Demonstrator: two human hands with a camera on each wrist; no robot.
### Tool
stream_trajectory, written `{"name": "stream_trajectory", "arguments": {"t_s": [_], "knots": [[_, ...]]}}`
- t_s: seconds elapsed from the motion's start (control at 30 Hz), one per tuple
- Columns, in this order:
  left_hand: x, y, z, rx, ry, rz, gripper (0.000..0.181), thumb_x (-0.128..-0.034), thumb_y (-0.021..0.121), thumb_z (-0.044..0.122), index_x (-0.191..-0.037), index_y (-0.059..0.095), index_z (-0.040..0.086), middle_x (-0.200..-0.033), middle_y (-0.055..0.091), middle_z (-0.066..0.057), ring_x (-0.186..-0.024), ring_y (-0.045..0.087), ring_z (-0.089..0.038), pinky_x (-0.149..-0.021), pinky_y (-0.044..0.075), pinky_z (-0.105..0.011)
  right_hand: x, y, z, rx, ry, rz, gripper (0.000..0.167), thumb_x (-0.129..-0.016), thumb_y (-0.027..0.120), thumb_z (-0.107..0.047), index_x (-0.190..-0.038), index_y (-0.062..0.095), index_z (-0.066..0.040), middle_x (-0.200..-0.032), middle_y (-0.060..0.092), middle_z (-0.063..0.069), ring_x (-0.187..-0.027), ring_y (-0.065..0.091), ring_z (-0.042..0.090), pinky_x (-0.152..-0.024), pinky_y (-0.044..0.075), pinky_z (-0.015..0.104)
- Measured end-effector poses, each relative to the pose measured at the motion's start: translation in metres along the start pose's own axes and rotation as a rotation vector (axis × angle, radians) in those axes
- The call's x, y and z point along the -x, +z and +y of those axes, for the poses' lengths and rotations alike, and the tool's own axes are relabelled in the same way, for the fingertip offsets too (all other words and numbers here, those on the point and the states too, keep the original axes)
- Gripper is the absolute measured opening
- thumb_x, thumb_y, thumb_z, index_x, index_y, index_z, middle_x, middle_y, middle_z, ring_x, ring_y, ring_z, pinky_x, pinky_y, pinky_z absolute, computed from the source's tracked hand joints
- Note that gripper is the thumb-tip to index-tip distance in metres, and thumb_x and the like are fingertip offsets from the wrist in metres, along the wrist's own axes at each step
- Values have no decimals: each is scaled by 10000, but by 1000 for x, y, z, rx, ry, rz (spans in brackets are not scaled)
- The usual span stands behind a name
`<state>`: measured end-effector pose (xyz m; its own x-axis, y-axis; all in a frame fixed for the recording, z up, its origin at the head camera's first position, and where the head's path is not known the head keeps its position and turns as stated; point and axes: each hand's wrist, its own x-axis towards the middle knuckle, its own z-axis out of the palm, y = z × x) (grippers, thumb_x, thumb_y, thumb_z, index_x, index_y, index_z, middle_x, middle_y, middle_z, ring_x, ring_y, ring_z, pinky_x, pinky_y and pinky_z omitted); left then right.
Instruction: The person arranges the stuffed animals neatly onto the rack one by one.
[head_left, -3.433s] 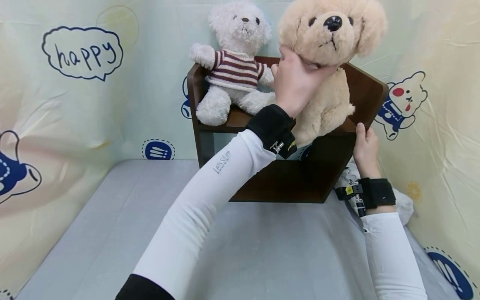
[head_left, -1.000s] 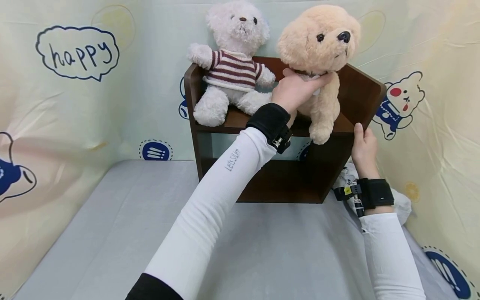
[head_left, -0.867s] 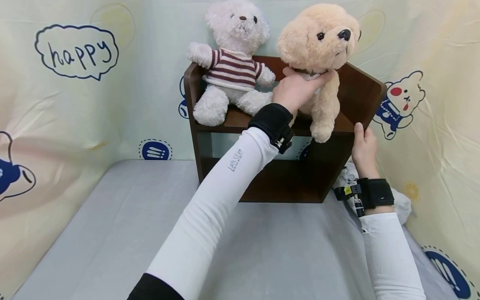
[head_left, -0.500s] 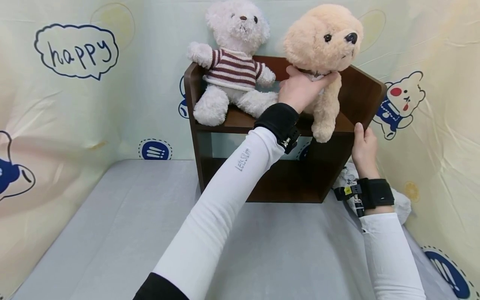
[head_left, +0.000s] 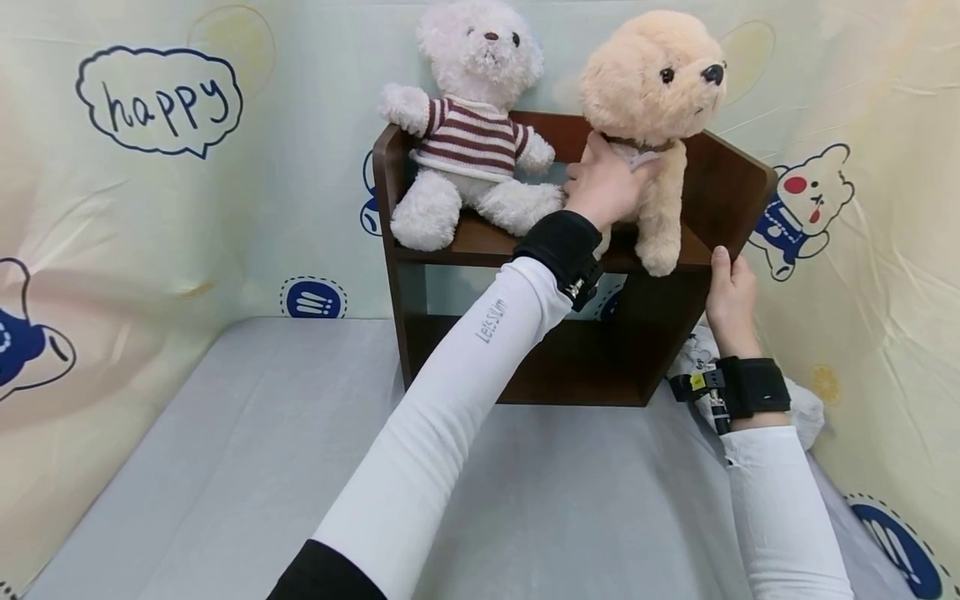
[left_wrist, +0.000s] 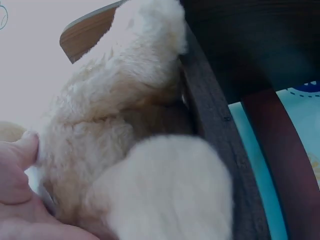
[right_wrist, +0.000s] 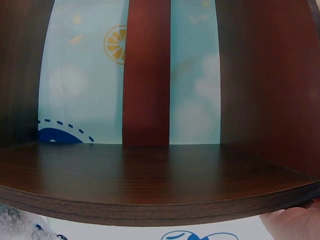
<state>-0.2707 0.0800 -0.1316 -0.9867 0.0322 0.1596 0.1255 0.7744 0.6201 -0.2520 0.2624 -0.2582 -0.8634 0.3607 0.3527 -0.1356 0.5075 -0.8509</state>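
Note:
A cream plush dog [head_left: 652,83] sits on the right half of the upper deck of a dark brown wooden shelf [head_left: 727,183], its front paws at the deck's edge. My left hand [head_left: 603,187] holds it at the chest, below the collar; the tips of some fingers are hidden. In the left wrist view, thumb and palm lie against the dog's fur [left_wrist: 100,100]. My right hand [head_left: 731,296] grips the front edge of the shelf's right side panel. A white plush bear [head_left: 480,50] in a striped sweater sits on the deck's left half.
The shelf's lower compartment [right_wrist: 145,175] shows a reddish back slat [right_wrist: 146,75]. A white cloth-like bundle [head_left: 806,412] lies behind my right wrist. Grey cloth covers the table [head_left: 315,400], and printed curtains [head_left: 165,225] enclose it.
The dog has turned to face right and come down onto the deck. Over the last second it has shifted right and slightly back with my left hand. My right hand has stayed put.

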Motion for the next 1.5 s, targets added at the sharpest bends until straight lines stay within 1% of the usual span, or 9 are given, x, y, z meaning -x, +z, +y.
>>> {"name": "stream_trajectory", "arguments": {"t_s": [0.13,0.3,0.43,0.53,0.77,1.0,1.23,1.33,1.5], "knots": [[-3,6,-4,-11,-3,-20,802,-890,381,574,-1424,-3,115,-1381,287,-69,-1196,330,-226,-967,299,-282,0,-1,1,6,5,1,560,-984,224,-419,-1329,389,-11,-1305,442,186,-1052,412,207,-903,347,351],[-5,14,-14,50,-9,-31,589,-931,397,463,-1334,173,98,-1306,378,-57,-1163,380,-200,-940,328,-259,2,0,2,3,16,-23,566,-982,216,-428,-1348,371,-26,-1332,427,188,-1083,407,223,-942,340,397],[-7,15,-18,19,30,-38,494,-953,377,410,-1283,244,66,-1294,402,-49,-1164,412,-184,-946,335,-261,3,0,1,-4,0,-19,553,-987,218,-411,-1348,365,-19,-1336,427,186,-1085,407,227,-945,338,397],[-8,14,-17,10,30,-42,501,-955,370,414,-1287,252,57,-1302,400,-51,-1184,409,-169,-957,327,-252,2,-1,0,-4,-10,-11,564,-984,214,-423,-1347,366,-18,-1338,431,181,-1098,412,237,-954,340,405],[-12,16,-17,-32,11,6,454,-969,345,377,-1255,324,26,-1237,459,-85,-1142,465,-185,-928,368,-238,1,2,0,-3,-2,1,577,-981,216,-437,-1331,387,-12,-1336,437,178,-1122,417,255,-952,341,406],[-13,16,-18,16,16,40,409,-965,377,339,-1213,353,14,-1126,540,-94,-1030,554,-173,-834,436,-225,0,2,1,-5,-7,21,578,-982,219,-432,-1317,397,5,-1333,436,184,-1132,406,266,-963,329,418],[-14,15,-18,5,15,76,379,-963,400,318,-1186,367,13,-1083,562,-81,-995,577,-163,-818,449,-226,-1,3,1,-9,0,8,572,-982,224,-430,-1335,380,-8,-1344,428,187,-1148,411,271,-982,327,429],[-14,15,-17,2,19,74,378,-963,396,324,-1183,376,17,-1087,564,-78,-1000,576,-162,-822,447,-225,-2,2,2,-13,-5,14,570,-983,225,-428,-1333,384,-8,-1345,429,185,-1152,412,268,-985,326,427],[-11,12,-17,22,1,32,390,-963,378,354,-1185,375,34,-1113,536,-78,-1019,549,-164,-828,432,-228,-3,1,2,-25,3,3,567,-983,218,-429,-1359,362,-29,-1372,404,173,-1188,400,260,-1015,308,421]]}}
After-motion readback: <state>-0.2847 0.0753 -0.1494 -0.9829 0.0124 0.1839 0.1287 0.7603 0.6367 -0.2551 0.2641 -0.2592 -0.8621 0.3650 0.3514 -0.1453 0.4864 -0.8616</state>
